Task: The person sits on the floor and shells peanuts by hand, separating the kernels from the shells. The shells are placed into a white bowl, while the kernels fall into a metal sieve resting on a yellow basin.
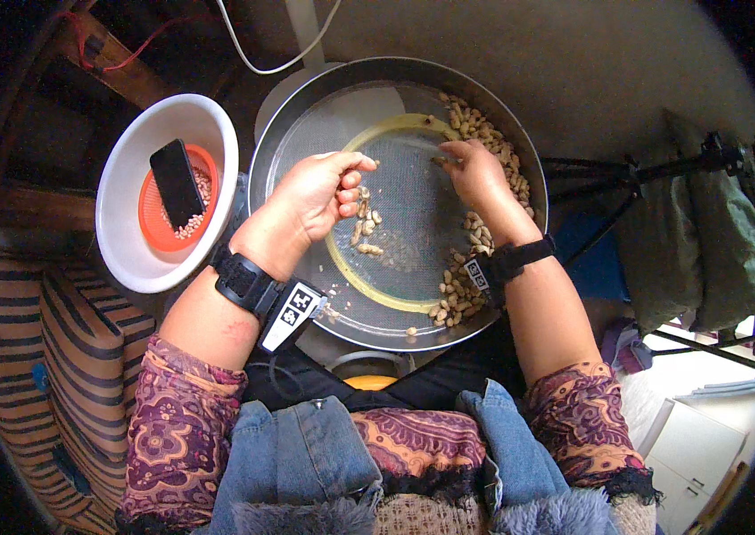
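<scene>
A round metal sieve point(297, 164) with a mesh bottom lies before me. Unshelled peanuts point(501, 150) are heaped along its right side. My left hand point(324, 190) is over the left half of the mesh with its fingers curled. A tiny pale bit shows by its index fingertip, but what the curled fingers hide cannot be told. Just below it lie a few loose peanuts or shells point(367, 227). My right hand point(481, 174), beside the heap, pinches a small brownish piece point(439, 160), seemingly a peanut, between thumb and fingers.
Left of the sieve, a white basin point(123, 180) holds an orange basket point(153, 231) with shelled peanuts point(190, 227) and a black phone point(176, 182). A striped cushioned seat point(83, 334) is at lower left. Black tripod legs point(608, 231) stand close on the right. A white cable point(277, 69) hangs above.
</scene>
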Motion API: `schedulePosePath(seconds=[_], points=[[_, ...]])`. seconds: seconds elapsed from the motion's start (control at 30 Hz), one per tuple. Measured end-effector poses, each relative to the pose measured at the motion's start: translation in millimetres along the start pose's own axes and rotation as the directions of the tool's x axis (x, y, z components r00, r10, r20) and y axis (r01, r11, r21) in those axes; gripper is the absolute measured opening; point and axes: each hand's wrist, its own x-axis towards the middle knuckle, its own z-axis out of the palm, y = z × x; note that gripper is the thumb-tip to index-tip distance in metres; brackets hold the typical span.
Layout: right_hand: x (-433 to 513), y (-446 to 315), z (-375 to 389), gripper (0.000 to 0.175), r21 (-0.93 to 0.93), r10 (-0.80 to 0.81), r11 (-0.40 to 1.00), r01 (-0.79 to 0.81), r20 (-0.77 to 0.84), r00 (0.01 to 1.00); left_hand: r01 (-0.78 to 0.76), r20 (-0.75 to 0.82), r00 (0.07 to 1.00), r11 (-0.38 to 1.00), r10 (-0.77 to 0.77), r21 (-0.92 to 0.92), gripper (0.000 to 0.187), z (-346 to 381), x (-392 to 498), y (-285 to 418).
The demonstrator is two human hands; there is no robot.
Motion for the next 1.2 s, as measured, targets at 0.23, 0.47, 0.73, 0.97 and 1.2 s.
schedulePosePath(seconds=[0.23,0.47,0.73,0.97,1.2], points=[[-1,-7,15,0.019,-0.062,-0.017,0.998,0.02,0.056,0.998,0.013,0.02,1.0,0.999,-0.014,0.052,0.014,3,-2,-6],[-14,-55,-5,0.021,0.865,-0.052,0.398,-0.305,0.354,0.934,-0.007,0.063,0.998,0.984,-0.004,0.176,0.016,6,-1,-10],[-21,-70,-20,0.021,0.823,-0.036,0.491,-0.286,0.347,0.937,0.002,0.259,0.966,1.0,-0.008,0.025,0.024,16,-3,-11],[-25,-71,-20,0.016,0.842,-0.054,0.445,-0.306,0.366,0.929,-0.213,0.265,0.953,0.946,0.146,0.244,0.035,21,-8,-12],[-35,-79,-4,0.013,0.863,-0.056,0.416,-0.287,0.339,0.939,-0.515,0.347,0.825,0.341,0.446,0.787,0.053,16,-4,-17]])
